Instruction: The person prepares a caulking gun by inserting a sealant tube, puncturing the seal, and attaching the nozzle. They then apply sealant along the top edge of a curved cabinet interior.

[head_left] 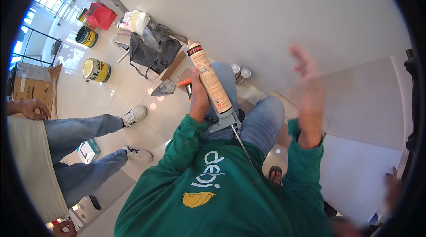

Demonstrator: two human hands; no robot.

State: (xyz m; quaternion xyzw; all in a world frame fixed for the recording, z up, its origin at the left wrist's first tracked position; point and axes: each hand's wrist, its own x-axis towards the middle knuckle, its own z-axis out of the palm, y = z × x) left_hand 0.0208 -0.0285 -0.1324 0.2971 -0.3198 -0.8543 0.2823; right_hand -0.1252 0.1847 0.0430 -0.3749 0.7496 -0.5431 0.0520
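Observation:
My left hand grips a caulking gun with a long cream cartridge, tilted over my lap. A trowel with an orange handle lies just left of that hand, above a partly hidden tin. My right hand is raised to the right of the gun, blurred, with fingers extended and nothing visible in them. My jeans-clad knees are beneath the gun.
A wooden tray holds a dark bag. Paint cans, a red bag and small cylinders stand around the tiled floor. Another person stands at left; other hands show at right. A pale wall rises ahead.

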